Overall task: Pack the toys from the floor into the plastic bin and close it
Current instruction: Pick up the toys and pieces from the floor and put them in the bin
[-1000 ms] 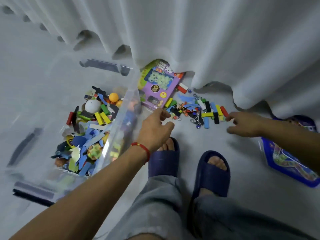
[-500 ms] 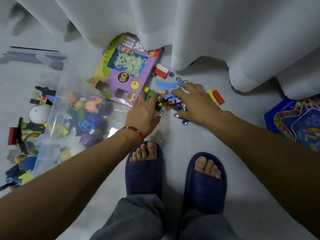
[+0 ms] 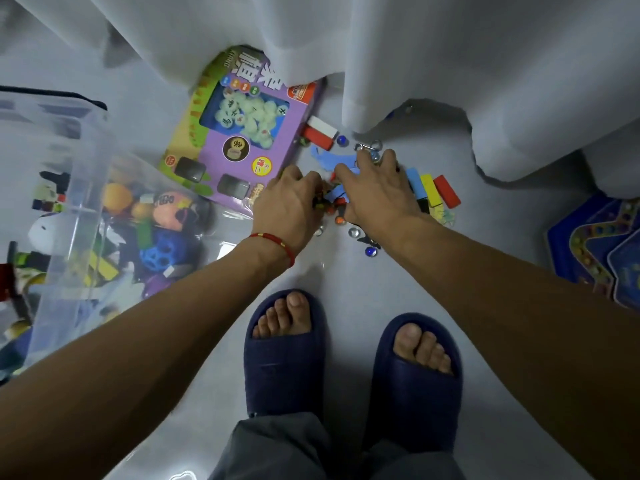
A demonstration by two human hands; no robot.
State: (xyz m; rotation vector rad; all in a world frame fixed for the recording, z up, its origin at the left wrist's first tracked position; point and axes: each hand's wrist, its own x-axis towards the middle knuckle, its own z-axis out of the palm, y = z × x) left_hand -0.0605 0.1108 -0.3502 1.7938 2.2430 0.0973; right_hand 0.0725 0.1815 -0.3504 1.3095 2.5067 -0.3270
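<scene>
scooping step: left hand (image 3: 289, 202) and right hand (image 3: 375, 192) cupped over small toys (image 3: 332, 199) beside purple box (image 3: 239, 133); grip unclear. next, lift into bin (image 3: 69, 188).

Left hand (image 3: 289, 206) and right hand (image 3: 375, 194) cup scattered small toys (image 3: 433, 187) beside the plastic bin (image 3: 69, 188)

Pale glossy floor (image 3: 398, 282); white curtain (image 3: 450, 64) pooling on it

White pleated fabric curtain (image 3: 450, 57) at twelve o'clock, pale grey smooth floor (image 3: 346, 278) below, dark navy rubber slippers (image 3: 284, 362) at six o'clock
</scene>
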